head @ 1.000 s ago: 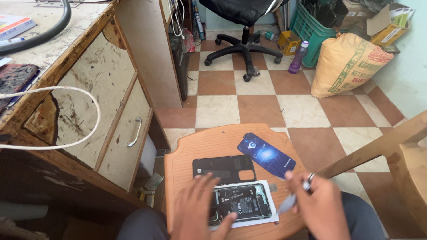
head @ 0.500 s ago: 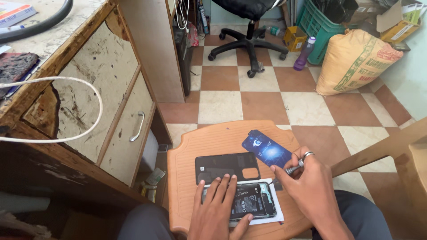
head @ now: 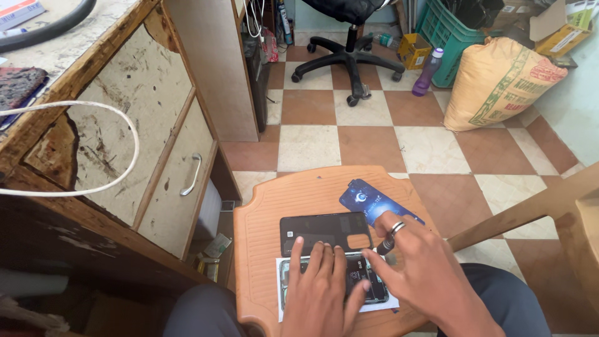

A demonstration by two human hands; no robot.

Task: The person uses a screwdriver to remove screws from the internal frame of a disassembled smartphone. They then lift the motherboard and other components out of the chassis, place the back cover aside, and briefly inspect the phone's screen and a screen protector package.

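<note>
Both grips work over an opened phone (head: pixel 359 284) lying on a white sheet (head: pixel 281 293) on the orange worktop (head: pixel 268 212). Left hand (head: pixel 318 293) lies flat, fingers (head: pixel 312 259) spread and pressed down on the phone's exposed inside, pinning it without closing round it. Right hand (head: pixel 424 274) comes in from the right side, a ring on one finger, its fingers drawn together around a thin dark tool (head: pixel 384 244) whose tip reaches the phone's upper edge just ahead of the left fingertips. Just beyond the left fingers, touching the far edge of the white sheet, lies a black back cover (head: pixel 324 231), flat, with its camera cutout toward the right. Beyond the right hand, partly under its fingers, a blue card-like panel (head: pixel 368 200) lies tilted on the worktop. Farther off on the checked floor (head: pixel 312 143) stand a swivel chair (head: pixel 346 50), a purple bottle (head: pixel 427 72) and a filled sack (head: pixel 499 84). To the left of the left hand stands a worn wooden desk (head: pixel 125 143) with a white cable (head: pixel 118 118).
</note>
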